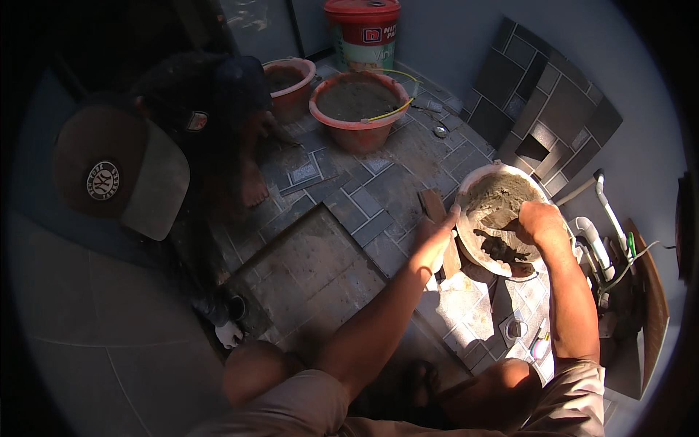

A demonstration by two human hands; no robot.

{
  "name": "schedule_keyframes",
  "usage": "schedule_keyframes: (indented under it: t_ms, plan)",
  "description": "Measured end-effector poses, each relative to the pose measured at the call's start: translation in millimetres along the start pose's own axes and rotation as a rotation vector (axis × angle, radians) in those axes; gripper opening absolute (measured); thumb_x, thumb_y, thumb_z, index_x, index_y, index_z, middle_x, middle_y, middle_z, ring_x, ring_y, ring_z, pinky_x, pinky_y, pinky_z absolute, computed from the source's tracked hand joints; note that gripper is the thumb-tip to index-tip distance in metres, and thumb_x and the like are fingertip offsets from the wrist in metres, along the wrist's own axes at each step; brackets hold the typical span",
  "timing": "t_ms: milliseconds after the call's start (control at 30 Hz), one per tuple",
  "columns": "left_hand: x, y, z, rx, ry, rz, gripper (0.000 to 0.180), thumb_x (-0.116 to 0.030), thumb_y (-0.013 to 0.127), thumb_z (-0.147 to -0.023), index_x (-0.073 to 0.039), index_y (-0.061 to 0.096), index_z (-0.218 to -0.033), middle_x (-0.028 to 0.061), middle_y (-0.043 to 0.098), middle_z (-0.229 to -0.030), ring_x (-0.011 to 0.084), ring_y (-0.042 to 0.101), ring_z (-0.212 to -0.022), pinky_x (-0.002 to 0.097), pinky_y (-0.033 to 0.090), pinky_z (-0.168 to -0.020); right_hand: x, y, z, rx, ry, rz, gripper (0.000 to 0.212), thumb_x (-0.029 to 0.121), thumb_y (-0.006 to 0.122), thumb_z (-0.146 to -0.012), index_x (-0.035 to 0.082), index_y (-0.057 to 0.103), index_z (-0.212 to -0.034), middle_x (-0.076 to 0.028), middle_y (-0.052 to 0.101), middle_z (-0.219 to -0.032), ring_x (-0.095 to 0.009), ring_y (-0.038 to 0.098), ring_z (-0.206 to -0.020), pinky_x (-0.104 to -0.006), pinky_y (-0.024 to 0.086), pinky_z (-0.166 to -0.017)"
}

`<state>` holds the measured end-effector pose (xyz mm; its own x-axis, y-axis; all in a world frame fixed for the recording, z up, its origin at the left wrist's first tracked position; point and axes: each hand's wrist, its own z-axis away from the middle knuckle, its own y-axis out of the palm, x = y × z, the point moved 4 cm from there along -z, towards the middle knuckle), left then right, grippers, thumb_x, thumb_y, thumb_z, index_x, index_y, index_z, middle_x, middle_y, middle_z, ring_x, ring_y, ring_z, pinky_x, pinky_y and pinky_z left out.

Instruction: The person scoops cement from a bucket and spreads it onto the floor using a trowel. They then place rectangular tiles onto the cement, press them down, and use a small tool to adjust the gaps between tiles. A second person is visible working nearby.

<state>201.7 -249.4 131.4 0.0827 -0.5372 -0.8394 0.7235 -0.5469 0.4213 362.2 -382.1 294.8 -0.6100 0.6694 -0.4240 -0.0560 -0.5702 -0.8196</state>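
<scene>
My right hand (544,224) is closed and reaches into a pale round bucket (473,251), holding what looks like a trowel (501,219) by its hidden handle. Its blade lies in grey wet mortar (510,190), and a dark hollow shows below it. My left hand (439,234) is at the bucket's left rim and appears to grip it, though most of its fingers are hidden. A brown piece of wood (434,206) lies right by that hand, partly covered. The bucket's mouth tips somewhat toward me.
A person in a cap (102,164) crouches at left. Beyond them are two red tubs, one holding mortar (357,138), and a paint pail (364,36). Patterned tile sheets (553,95) lean on the wall. White pipes (593,244) stand at right; a recessed floor section (306,284) lies before me.
</scene>
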Motion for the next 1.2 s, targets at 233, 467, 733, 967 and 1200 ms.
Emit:
schedule_keyframes:
  t_ms: [233,467,733,967,1200]
  plan:
    - [-11.1,-84.2,-12.7,-0.199,-0.194,0.466,0.021,-0.024,0.068,-0.104,-0.007,0.063,-0.115,0.0087,0.070,-0.093,0.0266,0.070,-0.084,0.0449,0.058,-0.078,32.7,-119.1,18.0,-0.475,-0.348,-0.840,0.038,0.027,0.068,-0.098,-0.004,0.072,-0.121,-0.024,0.076,-0.104,-0.033,0.077,-0.090,-0.0440,0.058,-0.078]
    - [-57.8,-114.7,-25.5,-0.089,-0.147,0.770,0.031,-0.024,0.062,-0.107,-0.004,0.057,-0.130,0.0159,0.067,-0.116,0.0382,0.069,-0.105,0.0525,0.055,-0.096,219.6,-173.1,-125.1,-0.188,-0.412,-0.996,0.036,0.032,0.063,-0.106,-0.003,0.069,-0.106,-0.008,0.060,-0.074,-0.019,0.060,-0.058,-0.0368,0.048,-0.048]
    - [-97.1,-189.1,-35.9,-0.140,-0.007,0.776,0.047,-0.036,0.060,-0.108,-0.005,0.056,-0.143,0.0131,0.065,-0.134,0.0310,0.063,-0.124,0.0490,0.048,-0.109,276.3,-191.0,-193.5,-0.182,-0.214,-0.959,0.032,0.020,0.052,-0.107,-0.007,0.069,-0.111,-0.022,0.074,-0.085,-0.031,0.075,-0.065,-0.0433,0.061,-0.057]
    - [-125.6,-200.3,-31.6,-0.173,0.015,0.750,0.051,-0.040,0.059,-0.108,-0.004,0.055,-0.145,0.0120,0.063,-0.139,0.0301,0.059,-0.129,0.0485,0.044,-0.111,275.6,-178.5,-256.0,-0.114,-0.294,-0.692,0.028,0.014,0.054,-0.104,-0.005,0.073,-0.095,-0.019,0.074,-0.077,-0.029,0.078,-0.074,-0.0451,0.061,-0.059]
    - [-128.2,-231.8,-36.4,-0.227,0.053,0.770,0.051,-0.033,0.061,-0.107,-0.002,0.054,-0.147,0.0145,0.063,-0.138,0.0303,0.063,-0.125,0.0471,0.049,-0.109,296.6,-196.7,-206.5,-0.182,-0.389,-0.551,0.021,0.016,0.063,-0.100,0.004,0.080,-0.095,-0.011,0.076,-0.082,-0.024,0.076,-0.070,-0.0381,0.060,-0.064]
